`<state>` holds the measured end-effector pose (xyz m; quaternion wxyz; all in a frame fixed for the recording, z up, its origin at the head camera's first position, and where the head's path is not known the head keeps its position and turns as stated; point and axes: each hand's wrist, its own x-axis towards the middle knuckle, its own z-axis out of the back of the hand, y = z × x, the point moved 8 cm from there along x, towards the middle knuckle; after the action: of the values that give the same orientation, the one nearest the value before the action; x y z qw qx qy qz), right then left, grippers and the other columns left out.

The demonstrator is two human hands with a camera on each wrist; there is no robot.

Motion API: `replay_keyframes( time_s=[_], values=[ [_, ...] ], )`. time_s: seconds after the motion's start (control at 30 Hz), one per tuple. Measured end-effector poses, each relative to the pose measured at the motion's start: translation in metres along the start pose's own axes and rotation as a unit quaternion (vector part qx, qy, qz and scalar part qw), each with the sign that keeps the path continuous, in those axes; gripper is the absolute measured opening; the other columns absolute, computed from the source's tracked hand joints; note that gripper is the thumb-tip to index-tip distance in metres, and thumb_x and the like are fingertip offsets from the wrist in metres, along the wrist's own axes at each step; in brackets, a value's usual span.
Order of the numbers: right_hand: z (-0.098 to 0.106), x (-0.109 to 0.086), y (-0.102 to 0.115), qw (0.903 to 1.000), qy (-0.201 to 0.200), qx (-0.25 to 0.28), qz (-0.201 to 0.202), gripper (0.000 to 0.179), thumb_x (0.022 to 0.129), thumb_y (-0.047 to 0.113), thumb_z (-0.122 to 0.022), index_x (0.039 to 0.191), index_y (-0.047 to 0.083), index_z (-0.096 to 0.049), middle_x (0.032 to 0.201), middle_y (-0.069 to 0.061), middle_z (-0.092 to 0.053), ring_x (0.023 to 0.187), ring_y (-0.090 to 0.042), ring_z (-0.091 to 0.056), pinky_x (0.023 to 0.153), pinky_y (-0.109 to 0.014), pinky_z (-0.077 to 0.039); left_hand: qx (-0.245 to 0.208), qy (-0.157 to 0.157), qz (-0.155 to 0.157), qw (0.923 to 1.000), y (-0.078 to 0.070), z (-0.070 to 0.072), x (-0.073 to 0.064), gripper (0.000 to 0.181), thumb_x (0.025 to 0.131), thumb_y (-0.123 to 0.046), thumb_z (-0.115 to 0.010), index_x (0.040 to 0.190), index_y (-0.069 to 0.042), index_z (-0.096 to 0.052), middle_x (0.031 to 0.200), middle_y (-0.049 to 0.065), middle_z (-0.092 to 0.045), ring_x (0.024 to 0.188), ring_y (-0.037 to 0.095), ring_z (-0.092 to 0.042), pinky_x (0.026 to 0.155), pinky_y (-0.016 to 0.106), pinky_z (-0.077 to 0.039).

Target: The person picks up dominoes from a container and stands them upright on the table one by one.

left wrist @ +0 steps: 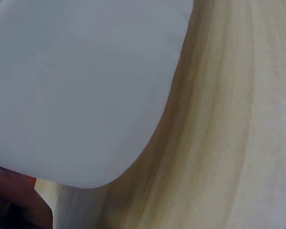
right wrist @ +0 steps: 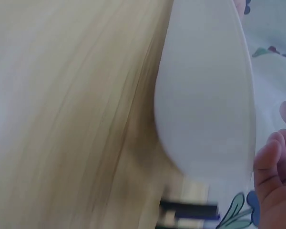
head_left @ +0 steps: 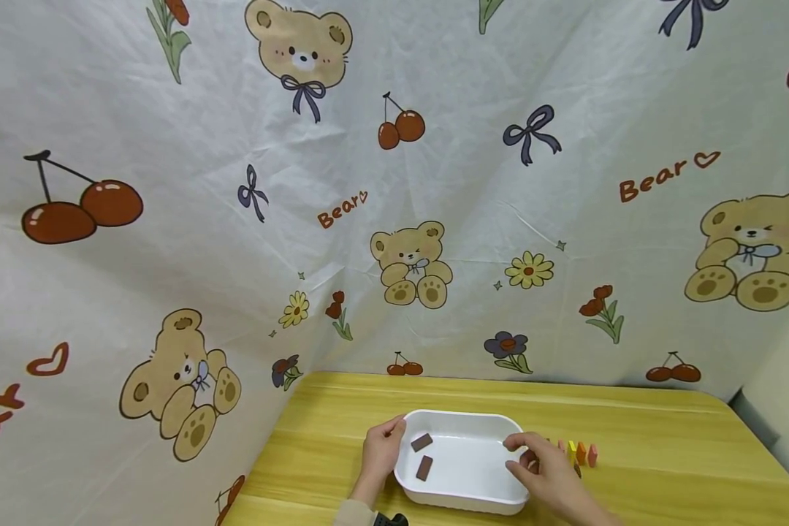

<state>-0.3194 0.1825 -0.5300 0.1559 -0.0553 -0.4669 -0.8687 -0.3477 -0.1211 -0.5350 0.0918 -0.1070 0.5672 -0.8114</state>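
Observation:
A white rectangular tray (head_left: 467,500) with rounded corners stands on the table. Two small brown blocks (head_left: 421,443) lie flat inside it, near its left end. My left hand (head_left: 380,451) grips the tray's left rim, thumb at the top edge. Over the right end, my right hand (head_left: 547,467) hovers with thumb and forefinger parted and nothing between them; its other fingers are loosely bent. The right wrist view shows that hand's fingertips (right wrist: 267,157) beside the rim of the tray (right wrist: 205,95). Only part of the left hand (left wrist: 19,198) appears in the left wrist view, below the tray.
Right of the tray, several small coloured blocks (head_left: 581,453) stand in a row on the wooden table (head_left: 671,453), partly behind my right hand. Dark blocks (right wrist: 190,210) show blurred in the right wrist view. A bear-printed cloth (head_left: 473,197) hangs behind the table and along its left side.

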Motion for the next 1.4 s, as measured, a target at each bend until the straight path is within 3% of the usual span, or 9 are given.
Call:
replay_keyframes(
  time_s=[0.13,0.33,0.5,0.83,1.07,1.4],
  values=[
    [-0.013,0.003,0.01,0.9995,0.019,0.013,0.02,0.024,0.09,0.01,-0.079,0.111,0.009,-0.067,0.105,-0.007,-0.067,0.076,0.001,-0.053,0.064,-0.019,-0.051,-0.004,0.0,0.006,1.0,-0.001,0.0,-0.001,0.03,0.1,-0.023,-0.066,0.118,-0.002,-0.077,0.119,0.02,-0.075,0.104,0.028,-0.07,0.085,0.039,-0.062],
    [-0.029,0.006,0.019,0.9981,0.046,0.022,0.035,0.023,0.091,0.011,-0.078,0.111,0.007,-0.068,0.107,-0.011,-0.068,0.074,0.001,-0.053,0.063,-0.021,-0.049,0.017,-0.013,0.002,0.9998,0.029,-0.012,0.016,0.028,0.099,-0.028,-0.068,0.116,-0.008,-0.08,0.118,0.014,-0.077,0.108,0.028,-0.071,0.089,0.041,-0.061],
    [-0.035,0.01,0.019,0.9988,0.046,0.008,0.017,0.021,0.09,0.01,-0.078,0.108,0.011,-0.068,0.107,-0.009,-0.068,0.075,0.0,-0.054,0.064,-0.02,-0.048,0.038,-0.014,0.0,0.9992,0.047,-0.017,0.03,0.026,0.099,-0.03,-0.068,0.115,-0.013,-0.081,0.116,0.009,-0.078,0.108,0.027,-0.072,0.09,0.042,-0.061],
    [-0.046,0.013,0.02,0.998,0.062,0.004,-0.011,0.022,0.088,0.01,-0.079,0.108,0.008,-0.069,0.107,-0.011,-0.069,0.075,-0.002,-0.054,0.063,-0.019,-0.048,0.029,-0.023,-0.002,0.9993,0.046,-0.012,0.029,0.023,0.098,-0.025,-0.07,0.111,-0.01,-0.081,0.11,0.009,-0.079,0.089,0.016,-0.07,0.075,0.031,-0.06],
    [-0.06,0.017,0.024,0.9967,0.076,0.02,0.021,0.021,0.089,0.008,-0.078,0.108,0.005,-0.068,0.106,-0.009,-0.068,0.074,-0.001,-0.054,0.064,-0.02,-0.049,0.019,-0.021,-0.005,0.9996,0.035,-0.009,0.022,0.024,0.098,-0.025,-0.07,0.111,-0.008,-0.081,0.113,0.012,-0.078,0.104,0.027,-0.073,0.088,0.043,-0.061],
    [-0.076,0.028,0.028,0.9969,0.077,0.008,0.016,0.021,0.088,0.007,-0.079,0.106,0.005,-0.069,0.104,-0.008,-0.069,0.073,-0.002,-0.055,0.063,-0.02,-0.048,0.0,-0.019,-0.008,0.9998,0.04,-0.011,0.024,0.025,0.099,-0.024,-0.069,0.114,-0.006,-0.08,0.115,0.013,-0.078,0.107,0.028,-0.072,0.091,0.043,-0.061]
  ],
)
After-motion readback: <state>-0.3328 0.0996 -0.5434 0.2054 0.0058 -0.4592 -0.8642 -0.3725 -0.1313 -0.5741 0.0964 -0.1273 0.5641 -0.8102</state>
